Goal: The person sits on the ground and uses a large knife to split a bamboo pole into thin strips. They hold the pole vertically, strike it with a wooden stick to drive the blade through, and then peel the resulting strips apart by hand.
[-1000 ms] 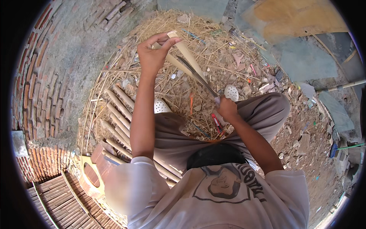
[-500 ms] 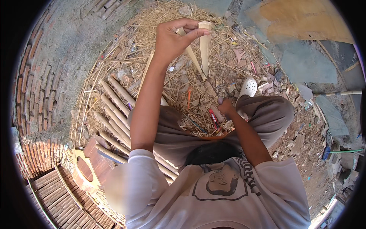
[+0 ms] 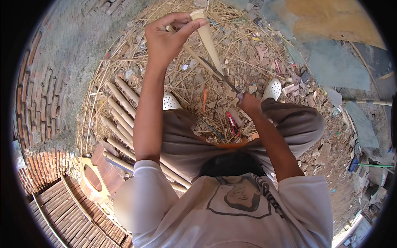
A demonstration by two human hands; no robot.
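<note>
Up at the far side, my left hand (image 3: 166, 39) grips the top end of a pale split bamboo piece (image 3: 210, 44), thumb on its near face. A narrower strip (image 3: 192, 53) slants away from it under the same hand. The two strips spread at the top and converge low down. Near that lower end lies the dark blade of a knife (image 3: 230, 84), crossing the narrower strip. My right hand (image 3: 250, 105) is closed round the knife's handle, which is mostly hidden by the fingers.
Several bamboo poles (image 3: 120, 113) lie at my left beside a brown board (image 3: 108, 159). Straw and rubble (image 3: 194, 87) cover the ground, with a red-wrapped item (image 3: 232, 120) between my legs. A brick wall (image 3: 53, 95) stands left; glass-like sheets (image 3: 337, 62) lie right.
My left hand has moved left and farther away, with the bamboo tilting over. My right hand has risen slightly away from me, and the knife's blade now shows against the strips.
</note>
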